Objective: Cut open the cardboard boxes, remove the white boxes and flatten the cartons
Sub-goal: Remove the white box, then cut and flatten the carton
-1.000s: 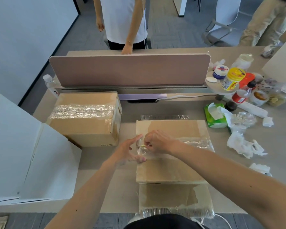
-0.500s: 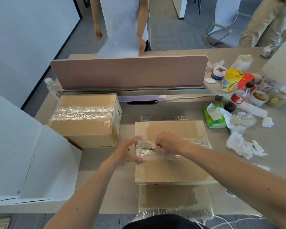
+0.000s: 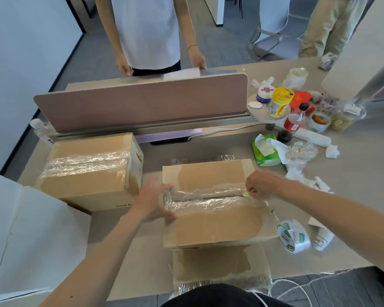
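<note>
A brown cardboard box (image 3: 217,222) lies on the desk in front of me, clear tape running along its top seam. My left hand (image 3: 153,201) holds the box's left end, fingers wrapped round the edge. My right hand (image 3: 262,183) pinches a small yellow-green cutter (image 3: 246,194) at the right end of the taped seam. A second taped cardboard box (image 3: 87,171) stands to the left. Two white boxes (image 3: 20,235) sit at the near left.
A pink desk divider (image 3: 142,103) runs across the back, with a person in a white shirt (image 3: 146,32) standing behind it. Jars, bottles, tissues and a green tissue pack (image 3: 266,149) clutter the right side. A tape roll (image 3: 294,237) lies right of the box.
My right hand has drawn the cutter along the seam from the left end to the right end. My left hand shifted to the box's left edge. The camera moved closer.
</note>
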{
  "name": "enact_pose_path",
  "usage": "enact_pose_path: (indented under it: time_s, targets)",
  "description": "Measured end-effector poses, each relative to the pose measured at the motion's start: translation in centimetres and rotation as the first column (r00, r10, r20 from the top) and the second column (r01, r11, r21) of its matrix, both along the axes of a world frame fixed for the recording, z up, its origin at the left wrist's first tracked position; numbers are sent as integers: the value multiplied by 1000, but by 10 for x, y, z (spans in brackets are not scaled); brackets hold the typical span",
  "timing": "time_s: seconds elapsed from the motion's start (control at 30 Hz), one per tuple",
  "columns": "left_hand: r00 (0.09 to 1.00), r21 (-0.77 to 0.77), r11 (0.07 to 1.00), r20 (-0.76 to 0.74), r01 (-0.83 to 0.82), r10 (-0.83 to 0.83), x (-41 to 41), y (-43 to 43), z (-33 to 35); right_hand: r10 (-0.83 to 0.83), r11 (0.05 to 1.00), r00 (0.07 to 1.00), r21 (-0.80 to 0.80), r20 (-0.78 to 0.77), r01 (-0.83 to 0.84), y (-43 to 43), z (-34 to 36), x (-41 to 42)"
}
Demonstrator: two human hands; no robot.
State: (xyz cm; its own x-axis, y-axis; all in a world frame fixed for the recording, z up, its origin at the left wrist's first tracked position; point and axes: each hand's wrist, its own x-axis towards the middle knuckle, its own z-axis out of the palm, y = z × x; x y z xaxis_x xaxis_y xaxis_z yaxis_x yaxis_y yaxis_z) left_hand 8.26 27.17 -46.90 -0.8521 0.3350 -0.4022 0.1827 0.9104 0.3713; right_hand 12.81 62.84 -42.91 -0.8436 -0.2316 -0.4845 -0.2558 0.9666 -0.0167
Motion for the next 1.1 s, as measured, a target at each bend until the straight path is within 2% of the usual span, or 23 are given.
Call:
enact_pose_path:
  time_s: [0.03,0.1,0.23,0.37,0.57,0.8,1.1]
  targets:
    - [997,-91,995,-61,41,-47,-2,13,6,5,1000,1000,6,-3,-5,-1,-1,0]
    - [988,-165,979,-85,116,-131,-3,45,15,10,1000,1000,2,-17,-10,0,-2,0]
    - [967,-148,957,-12,249,-253,9,113,15,42,999,999,-4,-32,-42,2,-6,1]
    - [950,-98,945,18,311,-311,18,164,11,31,1000,999,-4,-37,-31,2,-7,1]
    - [960,-134,952,83,277,-268,19,179,5,-24,999,999,-48,-39,22,4,-15,2]
    - [963,-181,946,75,269,-260,20,181,5,-46,995,997,-97,-64,40,26,-12,8]
    - [966,-196,946,66,257,-249,19,181,1,-57,987,998,-153,-20,53,52,-2,20]
